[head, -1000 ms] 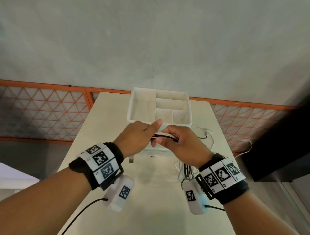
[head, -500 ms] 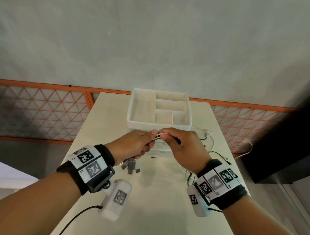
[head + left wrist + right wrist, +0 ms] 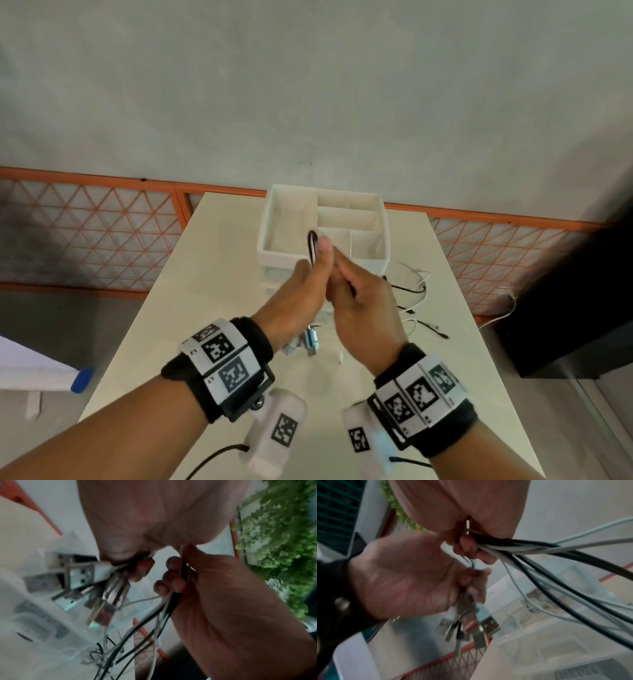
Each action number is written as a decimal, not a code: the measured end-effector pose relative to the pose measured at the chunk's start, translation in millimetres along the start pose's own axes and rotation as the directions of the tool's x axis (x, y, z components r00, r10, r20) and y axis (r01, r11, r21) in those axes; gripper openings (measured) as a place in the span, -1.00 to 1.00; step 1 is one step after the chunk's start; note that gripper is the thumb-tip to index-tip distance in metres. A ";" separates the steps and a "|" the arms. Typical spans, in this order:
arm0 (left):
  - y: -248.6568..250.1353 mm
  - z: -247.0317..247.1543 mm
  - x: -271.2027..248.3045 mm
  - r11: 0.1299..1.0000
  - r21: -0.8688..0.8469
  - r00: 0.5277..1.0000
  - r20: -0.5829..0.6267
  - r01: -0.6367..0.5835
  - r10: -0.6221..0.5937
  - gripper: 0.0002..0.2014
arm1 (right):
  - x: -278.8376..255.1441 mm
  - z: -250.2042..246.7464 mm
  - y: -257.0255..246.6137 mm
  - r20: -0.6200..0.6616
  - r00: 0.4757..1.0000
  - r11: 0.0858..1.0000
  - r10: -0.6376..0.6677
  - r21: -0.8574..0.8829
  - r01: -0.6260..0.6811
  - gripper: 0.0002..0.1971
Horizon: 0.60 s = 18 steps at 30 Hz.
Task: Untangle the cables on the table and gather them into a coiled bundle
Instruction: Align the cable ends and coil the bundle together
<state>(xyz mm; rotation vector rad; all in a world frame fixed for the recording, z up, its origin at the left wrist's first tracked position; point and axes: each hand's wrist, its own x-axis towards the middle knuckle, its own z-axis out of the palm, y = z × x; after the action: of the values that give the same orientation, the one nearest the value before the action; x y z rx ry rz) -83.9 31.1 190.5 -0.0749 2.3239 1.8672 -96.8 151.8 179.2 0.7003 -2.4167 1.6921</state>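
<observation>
Both hands hold one bundle of black and white cables (image 3: 312, 246) above the table, pressed together side by side. My left hand (image 3: 308, 284) grips the bundle with the thumb up, and a folded loop sticks out above it. Several USB plugs (image 3: 310, 339) dangle under this hand; the left wrist view shows the plugs (image 3: 82, 574) close up. My right hand (image 3: 359, 294) grips the same strands just to the right. In the right wrist view, the cables (image 3: 556, 550) run from its fingers (image 3: 471, 547) down to the table. Loose cable ends (image 3: 411, 294) still lie on the table at the right.
A white divided organizer box (image 3: 274, 253) stands on drawers at the far middle of the cream table (image 3: 219, 274), just behind my hands. An orange lattice railing (image 3: 102, 233) runs behind the table. A dark cabinet (image 3: 565, 325) stands to the right.
The bundle has turned from lying level between my hands to standing upright. Both hands have closed in against each other, and a loop now shows above my left thumb.
</observation>
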 end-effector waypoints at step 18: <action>0.7 -21.8 -4.5 0.980 0.196 0.994 0.111 -0.021 -0.001 -0.43 | 25.4 -29.5 -36.4 0.196 0.973 0.928 -0.118 -0.328 0.179 -0.59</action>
<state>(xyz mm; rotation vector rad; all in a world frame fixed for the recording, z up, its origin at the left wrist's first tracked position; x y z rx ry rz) -81.5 9.8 196.4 0.0621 2.4212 1.5919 -108.8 161.1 230.3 0.9790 -2.6004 1.1516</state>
